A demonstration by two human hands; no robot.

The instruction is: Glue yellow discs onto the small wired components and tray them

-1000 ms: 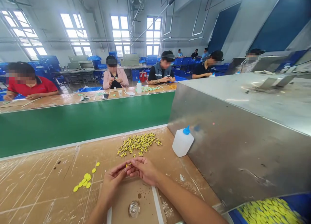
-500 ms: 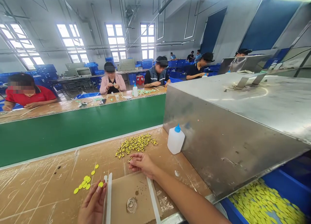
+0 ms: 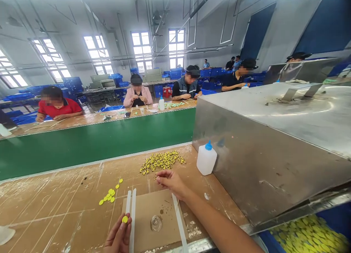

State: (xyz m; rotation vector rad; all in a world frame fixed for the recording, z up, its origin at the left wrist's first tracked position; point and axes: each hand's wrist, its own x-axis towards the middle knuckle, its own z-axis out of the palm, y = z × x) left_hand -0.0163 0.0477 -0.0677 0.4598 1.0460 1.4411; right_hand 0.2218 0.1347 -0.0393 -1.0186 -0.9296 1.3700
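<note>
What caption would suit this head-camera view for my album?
Left hand holds a yellow disc; right hand hovers near a heap of yellow-and-dark pieces.

The held disc (image 3: 125, 219) is plain bright yellow, as are the loose discs (image 3: 109, 195). The heap (image 3: 161, 162) is yellow mottled with black. The bottle (image 3: 206, 161) is cloudy white, its cap (image 3: 208, 145) sky blue. The bench (image 3: 74, 205) is brown, streaked whitish; the tape (image 3: 133, 216) is white, the belt (image 3: 109, 130) deep green, the metal box (image 3: 233, 165) silver-grey with dull smudges, the bin (image 3: 338, 212) blue. Across, one shirt (image 3: 71, 107) is red, one jacket (image 3: 128, 97) pale pink.
</note>
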